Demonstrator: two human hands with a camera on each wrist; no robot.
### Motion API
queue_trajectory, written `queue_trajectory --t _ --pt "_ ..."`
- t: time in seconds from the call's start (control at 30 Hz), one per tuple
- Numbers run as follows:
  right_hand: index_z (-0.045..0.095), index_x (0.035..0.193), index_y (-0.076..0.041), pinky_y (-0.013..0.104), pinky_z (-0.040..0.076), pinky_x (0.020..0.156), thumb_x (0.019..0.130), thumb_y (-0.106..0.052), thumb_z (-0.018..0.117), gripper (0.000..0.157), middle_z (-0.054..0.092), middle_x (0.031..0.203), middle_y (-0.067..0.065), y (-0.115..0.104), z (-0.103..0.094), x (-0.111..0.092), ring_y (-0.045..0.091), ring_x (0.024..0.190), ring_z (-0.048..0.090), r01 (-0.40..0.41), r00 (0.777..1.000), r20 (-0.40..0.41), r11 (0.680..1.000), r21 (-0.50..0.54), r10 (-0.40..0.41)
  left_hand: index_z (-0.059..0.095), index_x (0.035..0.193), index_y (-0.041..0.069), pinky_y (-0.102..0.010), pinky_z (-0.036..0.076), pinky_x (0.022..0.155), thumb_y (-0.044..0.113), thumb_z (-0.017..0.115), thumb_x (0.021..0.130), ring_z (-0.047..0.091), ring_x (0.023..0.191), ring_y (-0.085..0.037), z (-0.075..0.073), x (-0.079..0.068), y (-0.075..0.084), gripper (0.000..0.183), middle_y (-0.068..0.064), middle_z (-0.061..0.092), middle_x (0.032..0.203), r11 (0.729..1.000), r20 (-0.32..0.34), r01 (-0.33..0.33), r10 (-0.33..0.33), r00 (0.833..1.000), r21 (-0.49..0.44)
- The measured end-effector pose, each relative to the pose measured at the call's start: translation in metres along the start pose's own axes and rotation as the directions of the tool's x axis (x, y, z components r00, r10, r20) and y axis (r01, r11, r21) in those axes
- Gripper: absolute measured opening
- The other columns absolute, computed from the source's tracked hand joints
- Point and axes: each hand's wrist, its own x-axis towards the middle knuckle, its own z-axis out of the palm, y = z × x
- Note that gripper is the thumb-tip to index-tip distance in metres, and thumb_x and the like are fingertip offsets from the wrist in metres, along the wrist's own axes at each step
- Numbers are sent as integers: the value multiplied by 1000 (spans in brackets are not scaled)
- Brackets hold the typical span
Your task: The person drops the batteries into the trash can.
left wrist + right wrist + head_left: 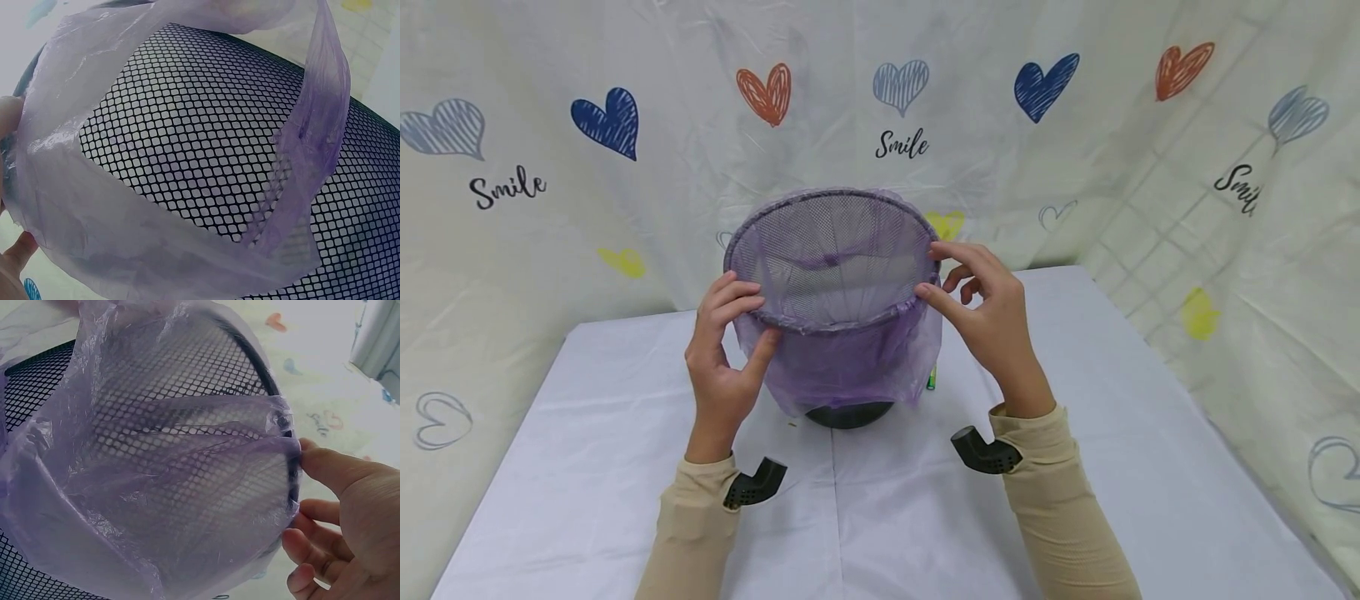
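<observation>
A black mesh wastebasket [848, 417] stands tilted on the table, its round mouth facing me. A thin purple plastic bag [842, 371] lines it, folded over the rim and hanging loosely outside. My left hand [722, 362] grips the rim at the left, fingers over the edge and thumb on the outer bag. At the right side, my right hand [992, 312] pinches the bag and rim between thumb and forefinger, its other fingers curled. Inside, the left wrist view shows bare mesh [187, 125] beside loose film [94, 212]. Wrinkled bag film [156, 506] reaches the rim near my right thumb.
A small green cylinder [932, 377] lies behind the bag's right edge, partly hidden. A tiny scrap [792, 425] is left of the basket's base. White cloth covers the table [910, 517]; a curtain [977, 158] printed with hearts hangs behind it.
</observation>
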Motion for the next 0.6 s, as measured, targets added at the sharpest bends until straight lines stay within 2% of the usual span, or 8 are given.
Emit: queue_trajectory --t 0.6 --pt "66 122 -13 19 44 59 78 -9 79 46 68 115 2 0 -5 -3 6 76 56 -4 1000 -13 1000 -4 4 59 100 -16 -50 35 118 27 66 91 49 127 -43 1 0 0 44 -33 59 106 1000 -5 -10 10 1000 9"
